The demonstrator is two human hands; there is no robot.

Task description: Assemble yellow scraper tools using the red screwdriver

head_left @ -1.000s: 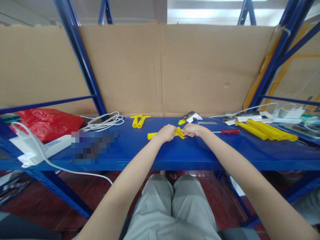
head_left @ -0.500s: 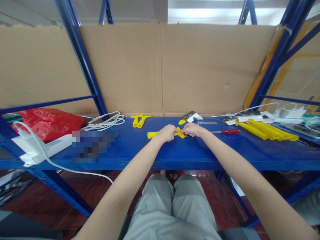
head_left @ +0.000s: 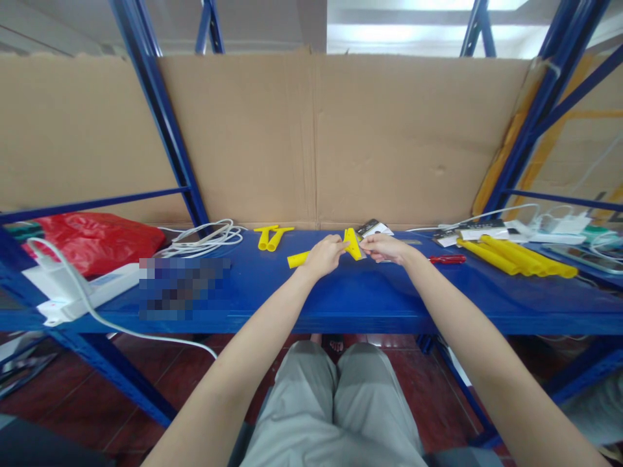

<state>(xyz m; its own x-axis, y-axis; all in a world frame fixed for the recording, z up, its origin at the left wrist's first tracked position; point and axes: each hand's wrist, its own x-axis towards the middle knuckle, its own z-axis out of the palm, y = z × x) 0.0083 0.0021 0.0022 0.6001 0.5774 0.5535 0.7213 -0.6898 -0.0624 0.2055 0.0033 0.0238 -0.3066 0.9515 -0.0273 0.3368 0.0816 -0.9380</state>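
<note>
Smooth plastic scraper (head_left: 353,245); matt cardboard (head_left: 243,143)

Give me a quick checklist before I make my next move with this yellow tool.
1. Left hand gripping the yellow tool: ok.
2. Right hand close to the tool's head: ok.
3. Something pinched in the right fingers: cannot tell, too small.
4. Red-handled screwdriver lying on the blue table, right of the hands: ok.
5. Two other yellow T-shaped tools clear of both hands: ok.
</note>
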